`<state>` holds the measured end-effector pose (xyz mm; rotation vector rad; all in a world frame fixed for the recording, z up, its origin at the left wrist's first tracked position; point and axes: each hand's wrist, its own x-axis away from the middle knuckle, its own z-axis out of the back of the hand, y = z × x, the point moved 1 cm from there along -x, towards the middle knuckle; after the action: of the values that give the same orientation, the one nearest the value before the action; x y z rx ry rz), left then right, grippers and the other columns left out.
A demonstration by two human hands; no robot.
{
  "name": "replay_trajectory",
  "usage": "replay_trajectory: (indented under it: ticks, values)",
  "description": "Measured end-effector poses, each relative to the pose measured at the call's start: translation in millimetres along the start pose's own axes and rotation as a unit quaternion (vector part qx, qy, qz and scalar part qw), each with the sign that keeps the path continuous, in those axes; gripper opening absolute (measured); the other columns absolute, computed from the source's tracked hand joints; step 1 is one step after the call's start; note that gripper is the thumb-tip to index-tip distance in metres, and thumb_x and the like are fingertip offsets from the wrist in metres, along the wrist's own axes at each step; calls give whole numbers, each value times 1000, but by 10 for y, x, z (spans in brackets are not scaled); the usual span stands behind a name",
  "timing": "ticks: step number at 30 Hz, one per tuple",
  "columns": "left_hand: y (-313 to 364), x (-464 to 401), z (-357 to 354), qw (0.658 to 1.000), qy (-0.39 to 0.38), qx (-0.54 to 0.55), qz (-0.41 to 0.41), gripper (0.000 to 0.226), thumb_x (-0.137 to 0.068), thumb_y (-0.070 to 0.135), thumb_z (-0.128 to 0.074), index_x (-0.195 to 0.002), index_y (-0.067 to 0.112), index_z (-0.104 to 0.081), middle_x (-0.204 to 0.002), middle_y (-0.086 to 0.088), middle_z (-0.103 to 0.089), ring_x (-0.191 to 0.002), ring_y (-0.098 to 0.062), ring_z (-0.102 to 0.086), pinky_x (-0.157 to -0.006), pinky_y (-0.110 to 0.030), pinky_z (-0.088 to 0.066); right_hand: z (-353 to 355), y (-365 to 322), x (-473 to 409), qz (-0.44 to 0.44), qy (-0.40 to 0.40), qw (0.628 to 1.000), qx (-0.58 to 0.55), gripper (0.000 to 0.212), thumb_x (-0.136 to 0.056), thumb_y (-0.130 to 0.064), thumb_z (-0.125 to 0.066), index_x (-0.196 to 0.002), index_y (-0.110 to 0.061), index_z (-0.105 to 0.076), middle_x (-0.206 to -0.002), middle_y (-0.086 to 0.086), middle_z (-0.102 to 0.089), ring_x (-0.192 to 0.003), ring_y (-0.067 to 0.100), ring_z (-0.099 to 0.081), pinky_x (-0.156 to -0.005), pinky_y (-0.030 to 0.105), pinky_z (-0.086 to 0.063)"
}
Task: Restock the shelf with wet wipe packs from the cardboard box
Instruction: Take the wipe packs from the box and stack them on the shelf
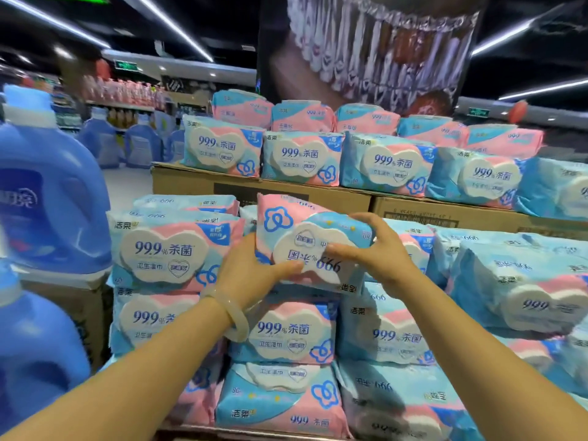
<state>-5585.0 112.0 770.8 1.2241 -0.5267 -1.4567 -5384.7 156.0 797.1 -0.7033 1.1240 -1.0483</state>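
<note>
A pink and blue wet wipe pack (305, 227) with a white heart-shaped lid is held upside down above the middle stack of the display. My left hand (251, 272) grips its lower left side, thumb lying across the lid. My right hand (378, 249) grips its right end, fingers curled over the top edge. Under it, stacked packs (286, 335) fill the front tier. A further row of packs (302, 157) stands on cardboard boxes (197, 183) behind.
Large blue detergent bottles (47, 192) stand on a box at the left, close to my left forearm. More packs (515, 288) lie piled at the right. Store aisles and shelves run across the far background.
</note>
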Motion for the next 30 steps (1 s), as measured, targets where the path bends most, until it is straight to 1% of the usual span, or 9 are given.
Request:
replay_trajectory:
  ticks: [2,5,8,10,15,19,22,25,30]
  values:
    - [272,-66,119,998,48,-16,-42,59,-55,41,-85,-107,22,-63,-106,6,-64,-102,-14,-59,-90,-29,-46,-2,0,38,-4,16,994,-105,54,-68,-14,-84,-111,-20,-51,-105,5,-64,-88,19,-63,-64,23,-54]
    - [784,-223,323,984,68,-77,-147,91,-46,44,-83,-129,20,-53,-128,-2,-52,-120,-17,-49,-101,-23,-37,-265,14,110,-27,5,974,-225,35,-72,-24,-79,-99,-21,-57,-101,7,-67,-87,22,-64,-73,32,-54]
    - [1110,-421,327,943,-22,-244,-224,94,-61,21,-84,-142,18,-35,-145,-9,-30,-135,-18,-33,-100,-10,-22,-569,24,135,-51,-2,996,-78,31,-76,-38,-76,-96,-15,-70,-111,10,-65,-103,21,-62,-92,33,-52]
    - [1044,-523,147,932,-116,-280,-200,93,-71,12,-77,-147,16,-24,-151,-9,-26,-139,-20,-30,-108,-19,-24,-608,93,192,-89,-46,994,-39,33,-79,-25,-76,-104,-5,-72,-109,11,-68,-104,23,-63,-88,32,-53]
    - [539,-488,-212,921,-188,-318,-123,54,-87,52,-45,-118,10,-58,-119,-11,-63,-114,-30,-56,-94,-36,-44,-339,295,445,-137,-69,987,-55,32,-81,-22,-74,-87,9,-73,-88,10,-74,-84,21,-69,-76,35,-52]
    - [463,-436,-131,865,-201,-424,-175,66,-82,69,-33,-130,27,-50,-133,-4,-57,-123,-27,-51,-103,-42,-38,-111,129,359,-96,20,973,209,51,-69,-43,-80,-47,-12,-46,-48,8,-53,-52,19,-46,-59,32,-41]
    - [334,-347,-52,779,-190,-572,-172,100,-66,78,-53,-147,29,-20,-144,-5,-42,-132,-27,-40,-110,-47,-25,3,-2,274,-35,65,960,271,49,-53,-51,-83,-73,-17,-52,-77,1,-58,-77,21,-55,-72,35,-44]
    - [298,-285,-22,803,-153,-551,-168,98,-61,69,-67,-140,24,-30,-132,-3,-48,-120,-28,-46,-96,-39,-36,-21,45,159,-16,-11,975,221,92,-50,-36,-91,-126,-16,-43,-120,3,-52,-116,21,-51,-99,39,-44]
    - [285,-410,37,804,-196,-527,-192,96,-62,53,-78,-141,24,-33,-142,-1,-44,-127,-25,-42,-105,-39,-35,-260,214,189,-1,-3,981,196,132,-55,-33,-91,-153,-21,-4,-144,5,-45,-132,24,-45,-107,40,-40]
